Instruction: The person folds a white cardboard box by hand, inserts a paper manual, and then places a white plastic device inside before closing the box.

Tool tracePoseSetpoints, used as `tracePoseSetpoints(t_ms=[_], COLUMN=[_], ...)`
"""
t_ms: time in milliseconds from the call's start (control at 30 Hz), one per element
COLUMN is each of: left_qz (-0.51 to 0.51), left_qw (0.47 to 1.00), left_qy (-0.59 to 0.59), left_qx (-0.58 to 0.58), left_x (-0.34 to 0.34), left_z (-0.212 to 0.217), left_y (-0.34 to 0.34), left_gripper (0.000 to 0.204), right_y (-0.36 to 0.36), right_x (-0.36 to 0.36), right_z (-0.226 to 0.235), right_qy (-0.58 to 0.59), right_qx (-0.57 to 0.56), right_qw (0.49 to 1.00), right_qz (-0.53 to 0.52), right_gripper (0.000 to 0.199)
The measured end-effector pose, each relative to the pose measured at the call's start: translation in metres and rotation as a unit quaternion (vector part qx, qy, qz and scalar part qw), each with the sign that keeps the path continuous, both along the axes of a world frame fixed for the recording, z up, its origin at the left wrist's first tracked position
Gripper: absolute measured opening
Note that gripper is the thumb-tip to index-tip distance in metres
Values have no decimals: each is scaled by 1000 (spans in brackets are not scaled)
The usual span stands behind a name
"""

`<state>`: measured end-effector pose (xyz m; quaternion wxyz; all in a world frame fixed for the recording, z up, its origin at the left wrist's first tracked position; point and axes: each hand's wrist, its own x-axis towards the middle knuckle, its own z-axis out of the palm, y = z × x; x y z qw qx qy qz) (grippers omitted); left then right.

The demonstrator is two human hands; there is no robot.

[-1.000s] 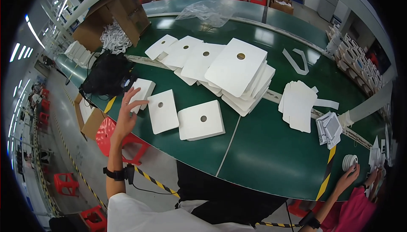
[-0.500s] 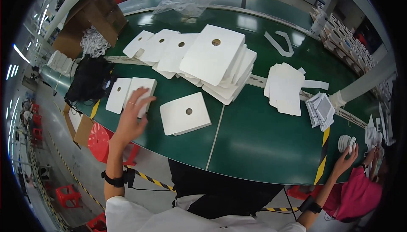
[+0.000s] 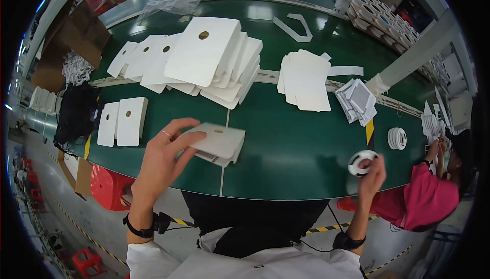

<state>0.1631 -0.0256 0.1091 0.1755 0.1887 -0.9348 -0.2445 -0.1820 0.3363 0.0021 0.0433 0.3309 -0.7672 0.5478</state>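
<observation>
My left hand [image 3: 166,154] pinches the left edge of a flat white box [image 3: 227,137] with a round hole in its top face. The box is tilted above the green table's near part and slightly blurred. To the right, my right hand [image 3: 374,178] grips a white ring [image 3: 357,165] by its side, above the table near its front edge. Farther right stands a short stack of similar white rings [image 3: 397,138]. Two more holed white boxes, a narrow left one [image 3: 107,126] and a right one [image 3: 130,122], lie left of my left hand.
A large pile of holed white boxes [image 3: 204,54] spreads across the table's middle. White sheets [image 3: 304,82] and grey-white frames [image 3: 356,101] lie right of it. At left are a black cloth bundle [image 3: 76,105] and a cardboard box [image 3: 76,39]. A co-worker in a pink top [image 3: 429,197] sits at right.
My left hand has moved right from the boxes on the left and taken hold of the nearer box. My right hand has brought a ring leftward from the stack. The view has shifted right.
</observation>
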Motion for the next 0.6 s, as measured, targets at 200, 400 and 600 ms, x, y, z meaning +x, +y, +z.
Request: tracePoseSetpoints(t_ms=[200,400,600], left_qz=[-18,-45,-52], left_qw=[999,998,998], left_qy=[7,34,33], left_qx=[-31,-31,-3], left_x=[-52,-59,-48], left_z=[15,9,14], left_y=[41,67,80], left_gripper=[26,26,29], right_y=[-85,-111,-127], right_x=[100,114,119], right_z=[85,112,97], right_qy=[-38,354,442], right_qx=[20,49,45], right_qw=[960,889,864], right_qz=[276,287,237], right_gripper=[17,34,36])
